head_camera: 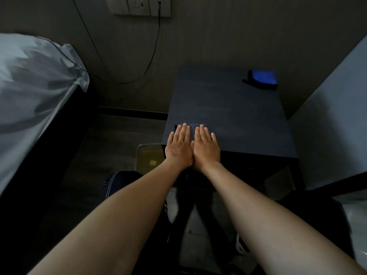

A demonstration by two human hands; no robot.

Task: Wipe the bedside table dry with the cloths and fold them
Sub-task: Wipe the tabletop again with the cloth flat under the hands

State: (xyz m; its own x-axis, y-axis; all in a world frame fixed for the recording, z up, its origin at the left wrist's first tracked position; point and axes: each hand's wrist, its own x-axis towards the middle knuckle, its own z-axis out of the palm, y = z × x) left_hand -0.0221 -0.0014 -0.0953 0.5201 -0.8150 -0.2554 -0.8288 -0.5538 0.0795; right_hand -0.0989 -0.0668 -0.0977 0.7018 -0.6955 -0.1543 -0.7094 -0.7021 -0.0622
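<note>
The dark bedside table point(234, 108) stands against the wall in front of me. My left hand point(178, 145) and my right hand point(206, 146) lie flat side by side, palms down, at its near left corner. They press on a dark cloth point(193, 126), mostly hidden under the fingers and hard to tell from the tabletop. A folded blue cloth point(263, 78) with a dark edge rests at the far right corner, well away from both hands.
A bed with pale bedding point(33, 86) is on the left. A clear plastic bin point(148, 155) sits on the floor beside the table's near left corner. A black cable point(155, 50) hangs from a wall socket point(139, 5). A pale wall point(333, 126) bounds the right.
</note>
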